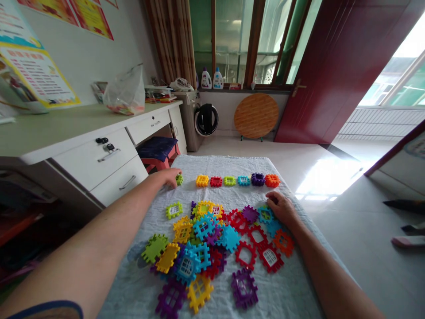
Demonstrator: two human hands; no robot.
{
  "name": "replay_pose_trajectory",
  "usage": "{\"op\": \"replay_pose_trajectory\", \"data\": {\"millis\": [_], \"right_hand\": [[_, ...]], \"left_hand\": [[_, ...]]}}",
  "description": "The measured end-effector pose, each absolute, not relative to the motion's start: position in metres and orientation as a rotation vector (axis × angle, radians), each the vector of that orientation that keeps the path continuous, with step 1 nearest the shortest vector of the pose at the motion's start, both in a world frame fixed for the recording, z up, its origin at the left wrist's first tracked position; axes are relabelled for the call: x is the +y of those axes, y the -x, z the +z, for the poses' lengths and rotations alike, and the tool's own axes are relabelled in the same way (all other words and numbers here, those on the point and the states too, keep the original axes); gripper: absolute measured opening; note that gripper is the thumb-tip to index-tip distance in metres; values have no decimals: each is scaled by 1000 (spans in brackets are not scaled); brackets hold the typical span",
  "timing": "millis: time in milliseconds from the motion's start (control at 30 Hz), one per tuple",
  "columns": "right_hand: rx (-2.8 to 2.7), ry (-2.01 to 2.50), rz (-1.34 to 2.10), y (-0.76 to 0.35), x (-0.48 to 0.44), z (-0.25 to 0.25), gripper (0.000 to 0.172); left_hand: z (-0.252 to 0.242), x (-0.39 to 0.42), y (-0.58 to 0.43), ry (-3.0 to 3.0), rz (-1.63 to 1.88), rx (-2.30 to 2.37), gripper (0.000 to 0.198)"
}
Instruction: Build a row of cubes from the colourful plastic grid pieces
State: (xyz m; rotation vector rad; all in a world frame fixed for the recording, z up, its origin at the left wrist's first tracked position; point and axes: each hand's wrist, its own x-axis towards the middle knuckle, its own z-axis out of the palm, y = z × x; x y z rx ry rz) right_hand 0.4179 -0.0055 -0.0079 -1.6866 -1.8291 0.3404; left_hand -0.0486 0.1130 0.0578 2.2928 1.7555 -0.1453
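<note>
My left hand reaches to the far left of the cloth-covered table, fingers closed around a small green block. To its right runs a row of assembled cubes: yellow, red, green, blue, purple and orange. My right hand rests with curled fingers at the right edge of a pile of flat interlocking tiles, touching a blue tile. Whether it grips that tile is unclear.
A white desk with drawers stands at the left, a plastic bag on top and a cushioned stool beneath. A washing machine, a round wooden tabletop and a dark red door lie beyond.
</note>
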Motion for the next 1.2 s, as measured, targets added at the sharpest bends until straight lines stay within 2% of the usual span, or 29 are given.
{"op": "replay_pose_trajectory", "data": {"millis": [400, 567, 867, 1100, 1200], "right_hand": [[-1837, 1675, 340, -416, -7, -5, 26], [-1831, 1675, 336, -416, -6, -5, 25], [-1837, 1686, 344, -416, -7, -4, 27], [-1833, 1670, 352, -418, -5, -8, 28], [-1829, 1674, 354, -419, -4, -9, 28]], "left_hand": [[52, 116, 53, -2358, -364, 1809, 43], [49, 117, 58, -2385, -375, 1786, 44], [41, 122, 56, -2380, -381, 1771, 55], [49, 107, 58, -2390, -258, 1853, 94], [54, 87, 58, -2442, -149, 1896, 95]]}}
